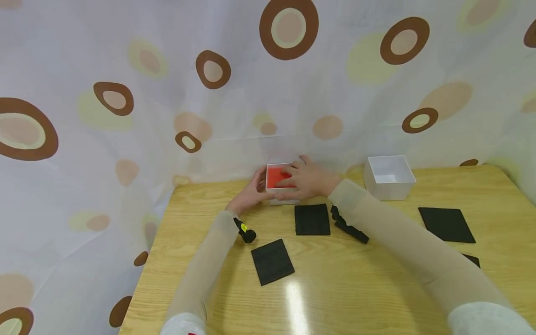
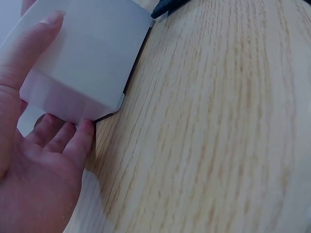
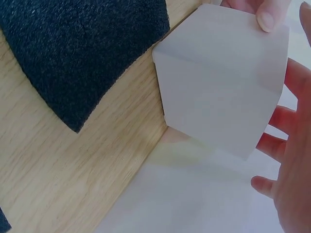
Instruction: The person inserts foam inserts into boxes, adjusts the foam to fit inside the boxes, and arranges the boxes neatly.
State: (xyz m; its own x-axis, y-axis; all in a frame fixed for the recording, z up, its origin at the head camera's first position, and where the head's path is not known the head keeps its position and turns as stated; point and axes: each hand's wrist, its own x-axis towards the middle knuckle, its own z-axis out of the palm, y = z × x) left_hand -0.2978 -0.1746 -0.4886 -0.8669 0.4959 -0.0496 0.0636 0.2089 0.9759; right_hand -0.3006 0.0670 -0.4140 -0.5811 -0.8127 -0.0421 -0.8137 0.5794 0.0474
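Note:
A small white box [image 1: 289, 202] stands at the back edge of the table, with a red layer [image 1: 274, 177] just below its rim. My left hand [image 1: 249, 195] grips the box from the left; in the left wrist view the thumb lies along one white wall [image 2: 97, 53] and the fingers are at its lower edge. Over the top reaches my right hand [image 1: 309, 179], its fingers spread across the red layer. From the right wrist, those fingers show at the upper edge of the box [image 3: 214, 92], partly hidden behind it.
Another white box [image 1: 389, 188], open at the top, stands at the back right. Black square pieces lie on the wooden table: one [image 1: 311, 221] before the red-filled box, one [image 1: 273, 262] nearer, and others [image 1: 447, 225] to the right. A patterned curtain [image 1: 234, 107] hangs behind.

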